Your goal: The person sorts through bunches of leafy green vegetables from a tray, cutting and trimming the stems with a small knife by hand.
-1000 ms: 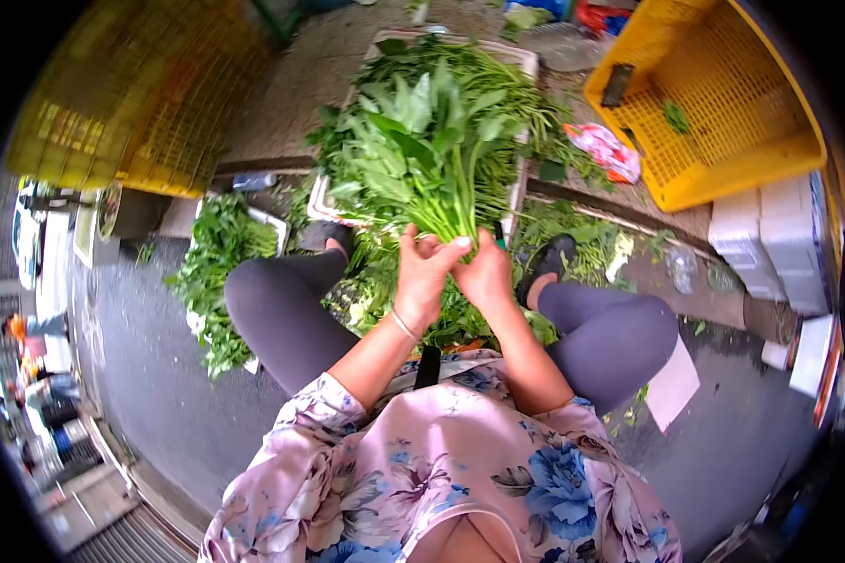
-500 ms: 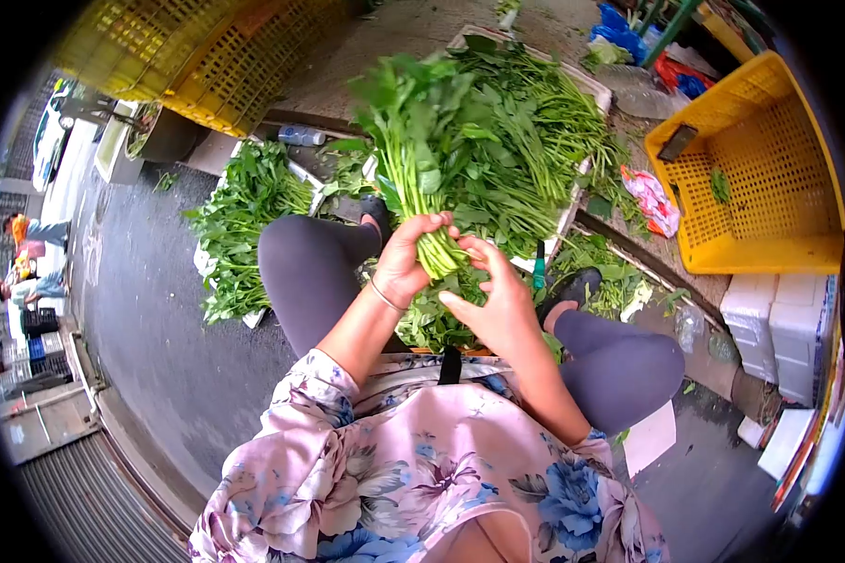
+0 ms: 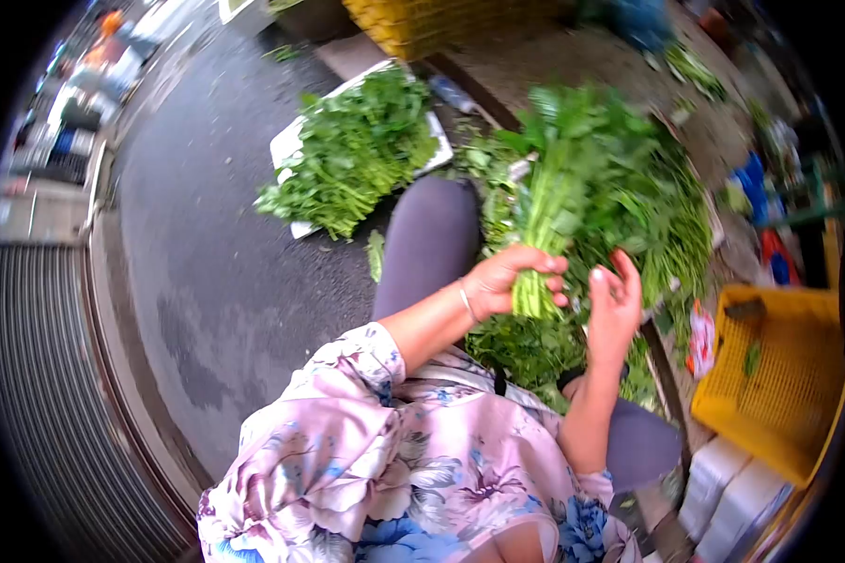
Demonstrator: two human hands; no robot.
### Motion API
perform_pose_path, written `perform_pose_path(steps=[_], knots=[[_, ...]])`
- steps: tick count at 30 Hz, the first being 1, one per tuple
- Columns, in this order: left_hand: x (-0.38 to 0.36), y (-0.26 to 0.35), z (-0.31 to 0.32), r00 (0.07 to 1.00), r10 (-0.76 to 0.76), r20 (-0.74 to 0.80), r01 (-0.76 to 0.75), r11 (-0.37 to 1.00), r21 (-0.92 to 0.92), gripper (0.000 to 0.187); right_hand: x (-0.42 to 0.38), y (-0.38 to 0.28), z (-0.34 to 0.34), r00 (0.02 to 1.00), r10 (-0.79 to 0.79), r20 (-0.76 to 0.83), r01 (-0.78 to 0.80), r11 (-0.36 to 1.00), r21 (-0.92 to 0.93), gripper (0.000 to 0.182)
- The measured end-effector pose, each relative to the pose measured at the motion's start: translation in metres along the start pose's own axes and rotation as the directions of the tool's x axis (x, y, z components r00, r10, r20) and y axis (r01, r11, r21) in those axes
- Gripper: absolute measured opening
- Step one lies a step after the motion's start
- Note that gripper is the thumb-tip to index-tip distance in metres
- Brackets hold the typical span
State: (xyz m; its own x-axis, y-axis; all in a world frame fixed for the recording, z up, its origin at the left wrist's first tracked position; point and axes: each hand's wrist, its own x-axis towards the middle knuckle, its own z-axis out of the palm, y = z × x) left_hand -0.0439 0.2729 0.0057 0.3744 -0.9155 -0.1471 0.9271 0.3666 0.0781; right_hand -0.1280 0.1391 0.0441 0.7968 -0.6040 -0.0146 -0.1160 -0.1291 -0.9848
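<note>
My left hand (image 3: 518, 281) is wrapped round the lower stems of a bunch of leafy greens (image 3: 552, 211), its leaves pointing up and away. My right hand (image 3: 616, 296) is raised just to the right of the stems, apart from them, with its fingers spread and nothing seen in it. Behind and to the right of the bunch lies a large heap of the same greens (image 3: 671, 216). More loose leaves (image 3: 526, 352) lie below my hands, between my legs. On the left, a smaller pile of greens (image 3: 366, 141) rests on a white tray (image 3: 284, 143).
A yellow crate (image 3: 770, 375) stands at the right, above white foam boxes (image 3: 723, 488). Another yellow crate (image 3: 422, 26) is at the top. A plastic bottle (image 3: 453, 94) lies near the left tray. Blurred people (image 3: 113, 56) are far off at the upper left.
The view has turned towards the left, so the surroundings sit further right. My right hand has come away from the stems, while my left hand still holds the bunch.
</note>
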Motion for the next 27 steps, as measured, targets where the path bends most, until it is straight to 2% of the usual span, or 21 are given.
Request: perform_pose_path(steps=[1,3,6,7,9,11,13,15,16,18,21,23,24,25,27], knots=[[-0.004,0.005,0.003,0.999,0.051,-0.014,-0.050,0.996,0.070,0.041,0.003,0.000,0.004,0.999,-0.038,0.020,0.038,0.999,-0.025,0.043],[-0.017,0.023,0.012,0.986,0.166,-0.007,-0.163,0.976,0.145,0.038,0.006,0.000,0.015,0.990,0.033,0.140,-0.029,0.999,-0.029,0.037],[-0.049,0.068,0.025,0.934,0.355,0.038,-0.354,0.909,0.221,0.030,-0.003,-0.005,0.051,0.968,0.061,0.243,-0.040,0.995,-0.093,0.028],[-0.061,0.083,0.023,0.905,0.422,0.053,-0.423,0.876,0.232,0.027,-0.006,-0.001,0.063,0.955,-0.002,0.295,0.051,0.986,-0.159,0.025],[-0.090,0.113,0.010,0.840,0.541,-0.035,-0.511,0.811,0.284,0.023,-0.013,-0.009,0.086,0.918,-0.092,0.386,0.186,0.959,-0.214,0.019],[-0.123,0.137,-0.012,0.703,0.653,-0.282,-0.508,0.739,0.444,0.017,-0.020,-0.013,0.108,0.879,-0.182,0.441,0.286,0.940,-0.183,0.015],[-0.148,0.154,-0.043,0.450,0.796,-0.405,-0.584,0.605,0.541,0.017,-0.023,-0.006,0.124,0.808,-0.323,0.492,0.473,0.855,-0.214,0.011],[-0.169,0.172,-0.091,0.224,0.865,-0.449,-0.611,0.484,0.627,0.016,-0.021,0.000,0.136,0.742,-0.470,0.477,0.641,0.707,-0.300,0.011],[-0.178,0.182,-0.114,0.141,0.875,-0.462,-0.614,0.444,0.653,0.016,-0.020,0.005,0.140,0.743,-0.463,0.483,0.638,0.707,-0.303,0.011],[-0.192,0.204,-0.156,-0.002,0.885,-0.466,-0.596,0.373,0.711,0.018,-0.018,0.015,0.146,0.697,-0.581,0.419,0.716,0.594,-0.367,0.011],[-0.186,0.237,-0.194,-0.239,0.880,-0.411,-0.515,0.245,0.822,0.044,-0.016,0.024,0.148,0.700,-0.594,0.396,0.714,0.599,-0.364,0.012],[-0.171,0.255,-0.230,-0.345,0.871,-0.350,-0.415,0.193,0.889,0.061,-0.015,0.027,0.147,0.686,-0.600,0.411,0.727,0.583,-0.363,0.012],[-0.157,0.259,-0.244,-0.353,0.877,-0.326,-0.386,0.182,0.905,0.066,-0.016,0.029,0.145,0.692,-0.588,0.419,0.721,0.592,-0.360,0.013],[-0.144,0.259,-0.261,-0.369,0.865,-0.340,-0.294,0.239,0.925,0.072,-0.016,0.030,0.143,0.698,-0.576,0.425,0.714,0.601,-0.360,0.013],[-0.110,0.254,-0.290,-0.483,0.760,-0.435,-0.111,0.439,0.891,0.083,-0.016,0.030,0.143,0.709,-0.558,0.431,0.703,0.603,-0.377,0.012]])
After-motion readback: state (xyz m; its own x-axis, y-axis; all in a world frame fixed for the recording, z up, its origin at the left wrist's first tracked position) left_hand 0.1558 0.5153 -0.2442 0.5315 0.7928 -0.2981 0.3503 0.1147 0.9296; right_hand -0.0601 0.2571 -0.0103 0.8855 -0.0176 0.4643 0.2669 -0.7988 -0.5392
